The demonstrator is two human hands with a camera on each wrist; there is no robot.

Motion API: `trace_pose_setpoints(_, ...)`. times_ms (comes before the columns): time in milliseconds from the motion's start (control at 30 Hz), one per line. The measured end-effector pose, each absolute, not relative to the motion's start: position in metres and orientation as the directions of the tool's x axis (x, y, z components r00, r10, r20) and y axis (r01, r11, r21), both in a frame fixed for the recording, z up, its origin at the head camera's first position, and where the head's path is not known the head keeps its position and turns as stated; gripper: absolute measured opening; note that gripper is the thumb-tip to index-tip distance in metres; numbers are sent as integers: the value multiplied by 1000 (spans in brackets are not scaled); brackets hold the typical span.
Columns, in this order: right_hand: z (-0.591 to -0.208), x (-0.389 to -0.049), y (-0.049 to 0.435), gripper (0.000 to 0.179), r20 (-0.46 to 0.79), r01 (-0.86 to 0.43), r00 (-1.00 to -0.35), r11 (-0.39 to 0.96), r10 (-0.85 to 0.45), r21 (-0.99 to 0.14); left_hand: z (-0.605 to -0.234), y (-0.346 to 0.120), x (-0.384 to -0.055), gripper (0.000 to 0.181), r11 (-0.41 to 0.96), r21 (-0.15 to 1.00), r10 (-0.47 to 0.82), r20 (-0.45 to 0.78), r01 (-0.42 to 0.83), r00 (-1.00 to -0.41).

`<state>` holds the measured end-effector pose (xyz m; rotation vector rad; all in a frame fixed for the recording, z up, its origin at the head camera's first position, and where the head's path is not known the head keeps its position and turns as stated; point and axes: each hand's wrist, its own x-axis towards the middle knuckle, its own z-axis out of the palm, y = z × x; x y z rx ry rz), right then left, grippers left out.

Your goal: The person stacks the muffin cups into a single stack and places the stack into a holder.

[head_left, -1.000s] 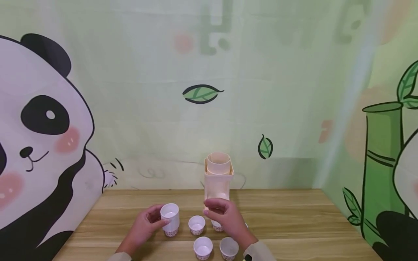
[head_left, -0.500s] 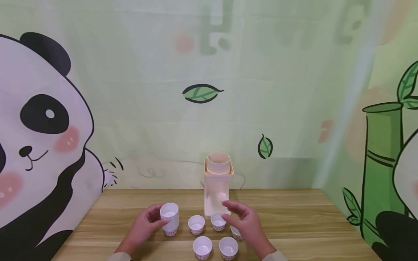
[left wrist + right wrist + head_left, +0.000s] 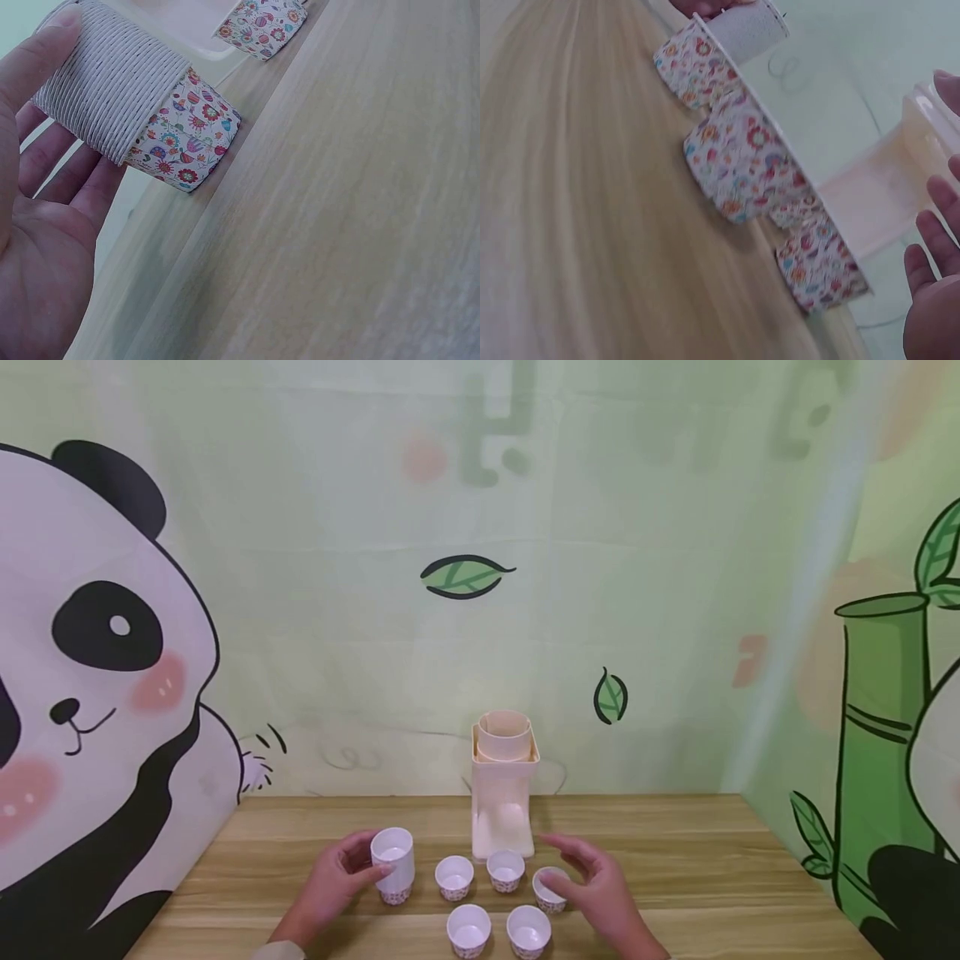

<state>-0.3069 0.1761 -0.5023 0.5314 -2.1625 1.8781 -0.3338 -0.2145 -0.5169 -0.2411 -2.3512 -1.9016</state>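
Left hand [image 3: 339, 875] grips a stack [image 3: 393, 865] of white cups; right hand [image 3: 600, 883] is spread beside five single cups

I see a wooden desk [image 3: 675, 847] with one stack, five loose cups and one pink holder [image 3: 501, 831].

The stack is at the left, upright in the head view, its fingers [image 3: 45, 159] and thumb [image 3: 41, 56] wrapped round the ribbed side. I take that side grip as a way to keep the nested cups together while leaving the mouth uncovered. I cannot count the cups inside it, nor tell whether its base touches the desk.

The five loose cups are upright and apart, perhaps so each can be handled singly. Three make the back row: left [image 3: 454, 878], middle [image 3: 506, 871] and right [image 3: 551, 903]. Two stand in front: left [image 3: 468, 932] and right [image 3: 528, 932].

The right hand's fingers are wide and hold nothing. Its thumb [image 3: 558, 883] overlaps the back row's right cup; I cannot tell if they touch.

The holder, with one round tube [image 3: 504, 743] at its top, stands behind the middle cup, probably to leave the hands room.
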Motion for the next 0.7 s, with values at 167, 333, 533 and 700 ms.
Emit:
trace_pose_setpoints(167,-506,-306,183,50,327,-339,-939,139,-105,-930,-518,-214,-334,54,209,960,53,181,188,-982)
trace_pose_setpoints(333,-510,-306,188,54,259,-271,-961,151,-92,-951,-518,-214,-334,54,207,961,52,177,184,-983)
trace_pose_setpoints(533,-515,-307,191,60,202,-217,-973,155,-107,-964,-518,-215,-334,54,194,963,61,175,184,-983)
trace_pose_setpoints(700,-519,-310,193,65,178,-200,-973,149,-149,-968,-518,-215,-335,54,201,963,60,170,179,-984)
